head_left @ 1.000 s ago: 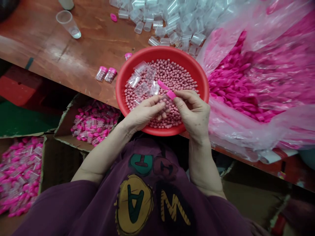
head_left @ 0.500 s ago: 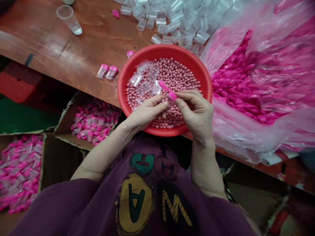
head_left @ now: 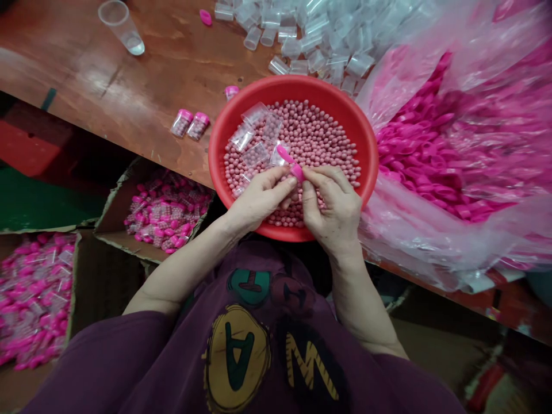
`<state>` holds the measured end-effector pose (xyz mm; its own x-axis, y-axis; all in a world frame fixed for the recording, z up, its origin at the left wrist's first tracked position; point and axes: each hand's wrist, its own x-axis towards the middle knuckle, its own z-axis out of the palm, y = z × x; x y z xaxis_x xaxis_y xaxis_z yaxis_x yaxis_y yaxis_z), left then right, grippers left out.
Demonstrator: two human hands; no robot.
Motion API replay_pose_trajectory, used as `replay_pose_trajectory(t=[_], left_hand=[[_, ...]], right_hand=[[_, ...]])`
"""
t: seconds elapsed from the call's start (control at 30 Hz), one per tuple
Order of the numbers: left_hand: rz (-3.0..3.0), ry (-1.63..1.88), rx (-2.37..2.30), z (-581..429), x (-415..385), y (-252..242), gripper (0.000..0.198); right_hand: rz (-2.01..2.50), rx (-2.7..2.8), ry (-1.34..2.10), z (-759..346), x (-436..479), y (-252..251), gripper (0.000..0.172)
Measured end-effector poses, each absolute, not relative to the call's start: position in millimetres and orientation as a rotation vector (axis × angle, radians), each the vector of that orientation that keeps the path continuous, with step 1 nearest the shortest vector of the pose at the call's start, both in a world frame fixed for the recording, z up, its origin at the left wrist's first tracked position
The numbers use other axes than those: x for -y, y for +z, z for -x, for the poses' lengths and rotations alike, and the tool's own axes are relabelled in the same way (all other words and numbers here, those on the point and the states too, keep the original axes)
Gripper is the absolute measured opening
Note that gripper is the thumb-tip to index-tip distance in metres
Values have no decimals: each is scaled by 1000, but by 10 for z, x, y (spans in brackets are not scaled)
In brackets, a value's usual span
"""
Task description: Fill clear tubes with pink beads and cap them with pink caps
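Observation:
Above the beads, my left hand point(head_left: 264, 194) is closed around a small clear container, mostly hidden by the fingers. A pink flip cap point(head_left: 296, 170) sits at the container's top, its lid point(head_left: 284, 154) swung up. My right hand point(head_left: 331, 206) pinches the cap's right side between thumb and forefinger. Both hands are over a red basin point(head_left: 217, 155) of small pink beads point(head_left: 321, 132). Several clear containers point(head_left: 255, 154) lie on the beads at the basin's left side.
Two capped containers point(head_left: 190, 124) filled with beads lie left of the basin, and a clear cup point(head_left: 123, 29) lies farther back. Loose clear containers point(head_left: 314, 34) are heaped behind. A plastic bag of pink caps point(head_left: 422, 144) is at right. Cardboard boxes of filled containers point(head_left: 161, 213) stand lower left.
My right hand has shifted left and slightly down, its fingers now closer to my left hand at the cap. The cap's lid still stands open.

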<state>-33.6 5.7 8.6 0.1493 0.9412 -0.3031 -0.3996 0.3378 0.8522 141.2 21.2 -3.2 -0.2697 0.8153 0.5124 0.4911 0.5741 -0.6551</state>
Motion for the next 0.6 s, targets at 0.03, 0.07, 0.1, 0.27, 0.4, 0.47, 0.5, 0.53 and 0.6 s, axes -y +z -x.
replay_pose_trajectory(t=[0.03,0.07,0.1,0.27,0.4,0.47,0.5,0.53,0.6], left_hand=[[-693,1069,-968,344,-52,104,34],[-697,1036,-939,355,-49,123,36],[-709,987,-889,368,-47,140,38],[-788,722,-621,443,-51,166,49],[-624,835,-640,473,-55,139,49],[-564,898,-655,472,-61,132,45],[-549,921,-658,468,-66,129,44],[-543,938,-663,463,-70,127,42],[-541,936,-681,452,-77,121,42]], right_hand=[[1062,1894,528,-1426,-234,-14,27],[1077,1841,612,-1437,-262,3,29],[1092,1765,720,-1439,-296,18,34],[1134,1467,1296,-1319,-414,57,63],[1065,1515,1123,-1301,-341,40,52],[992,1623,962,-1365,-278,4,46],[946,1706,885,-1401,-251,-19,49],[911,1796,803,-1432,-229,-43,58],[908,1959,616,-1465,-203,-87,85]])
